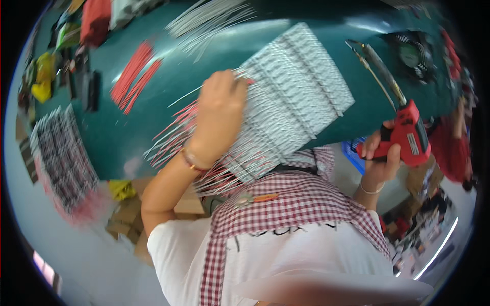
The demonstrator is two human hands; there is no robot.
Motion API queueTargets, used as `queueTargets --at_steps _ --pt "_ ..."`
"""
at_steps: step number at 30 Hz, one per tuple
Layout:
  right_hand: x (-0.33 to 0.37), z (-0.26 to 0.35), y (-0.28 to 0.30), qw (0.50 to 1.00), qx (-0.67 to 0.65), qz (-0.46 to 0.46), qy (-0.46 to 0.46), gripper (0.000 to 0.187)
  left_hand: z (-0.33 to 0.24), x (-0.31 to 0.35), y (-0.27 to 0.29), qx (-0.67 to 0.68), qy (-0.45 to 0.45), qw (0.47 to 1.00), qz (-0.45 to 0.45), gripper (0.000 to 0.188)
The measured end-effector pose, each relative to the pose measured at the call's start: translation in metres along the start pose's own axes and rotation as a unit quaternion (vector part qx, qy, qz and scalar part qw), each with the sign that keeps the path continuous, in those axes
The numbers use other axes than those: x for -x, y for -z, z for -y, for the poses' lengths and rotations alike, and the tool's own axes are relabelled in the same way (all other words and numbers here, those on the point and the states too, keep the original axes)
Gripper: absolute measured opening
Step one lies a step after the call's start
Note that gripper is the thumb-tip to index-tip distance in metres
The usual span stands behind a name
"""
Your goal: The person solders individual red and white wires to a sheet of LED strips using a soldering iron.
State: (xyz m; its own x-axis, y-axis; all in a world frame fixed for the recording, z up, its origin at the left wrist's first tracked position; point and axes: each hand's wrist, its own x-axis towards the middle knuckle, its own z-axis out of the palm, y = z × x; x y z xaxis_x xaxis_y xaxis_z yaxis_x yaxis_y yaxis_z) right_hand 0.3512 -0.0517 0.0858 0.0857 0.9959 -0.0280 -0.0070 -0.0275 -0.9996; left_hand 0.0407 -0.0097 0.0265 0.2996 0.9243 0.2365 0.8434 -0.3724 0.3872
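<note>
A wide panel of many pale, silvery wires (301, 81) lies aslant on the dark green table, with darker bars crossing it. Loose wire ends, some of them red, stick out along its near left side. My left hand (219, 112) rests over the panel's left part, its fingers curled closed; what they hold is hidden, though a small red bit shows beside the fingertips. In my right hand (380, 150) is a red and black soldering gun (412, 135), held by its grip. Its long metal barrel points up and left over the table, apart from the panel.
Red rods (133, 76) lie in bundles at the left, and pale rods (212, 23) at the far side. A dark wire-and-red panel (64, 158) hangs over the table's left edge. A black coil (411, 55) sits far right. A blue basket (352, 153) stands below the near edge.
</note>
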Motion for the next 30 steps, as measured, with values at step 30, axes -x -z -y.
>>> queueTargets --at_steps 30 --pt "0.026 -0.060 -0.037 0.960 0.112 0.198 -0.163 0.025 0.025 0.014 -0.008 -0.012 -0.009 0.999 -0.039 0.015"
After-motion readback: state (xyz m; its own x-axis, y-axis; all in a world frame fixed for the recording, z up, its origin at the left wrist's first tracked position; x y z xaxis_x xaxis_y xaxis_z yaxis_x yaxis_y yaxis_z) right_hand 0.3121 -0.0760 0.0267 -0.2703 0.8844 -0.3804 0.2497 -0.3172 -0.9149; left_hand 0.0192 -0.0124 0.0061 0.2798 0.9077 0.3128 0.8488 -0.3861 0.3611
